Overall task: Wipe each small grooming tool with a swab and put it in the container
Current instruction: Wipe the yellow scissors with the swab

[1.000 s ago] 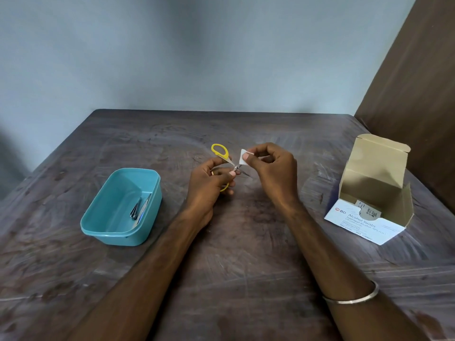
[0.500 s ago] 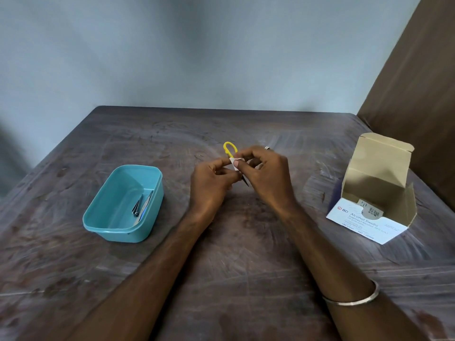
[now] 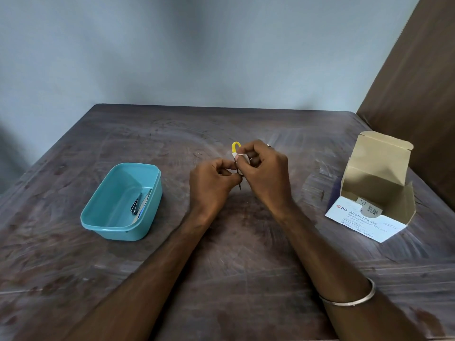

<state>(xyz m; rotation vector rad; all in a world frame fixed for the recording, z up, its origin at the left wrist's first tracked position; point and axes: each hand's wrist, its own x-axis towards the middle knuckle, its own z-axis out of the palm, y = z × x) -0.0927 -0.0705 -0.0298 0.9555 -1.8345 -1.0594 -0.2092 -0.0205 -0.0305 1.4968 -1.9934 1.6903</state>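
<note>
Between the two hands, right in the middle of the worktop [image 3: 246, 279], a pair of small yellow-handled scissors [image 3: 236, 146] is being held up off the surface. One yellow loop is poking out above the knuckles and the dark blade tip is pointing down below them, so they're sitting pretty much upright. The left hand [image 3: 211, 183] is gripping the scissors with its fingers curled in tight. The right hand [image 3: 267, 173] is pinching a white swab [image 3: 240, 157] around the scissors just under that loop, fingers curled too, and the two hands are touching each other. How far the blades are apart is hidden by the fingers.

Off to the left of the left hand, a teal container [image 3: 120, 203] is sitting on the worktop with a couple of metal grooming tools [image 3: 138, 202] lying along its right side. Well out to the right of the right hand, an opened box of alcohol swabs [image 3: 369, 217] is standing with its flap up. A thin metal bangle [image 3: 349, 300] is hanging on the right forearm.
</note>
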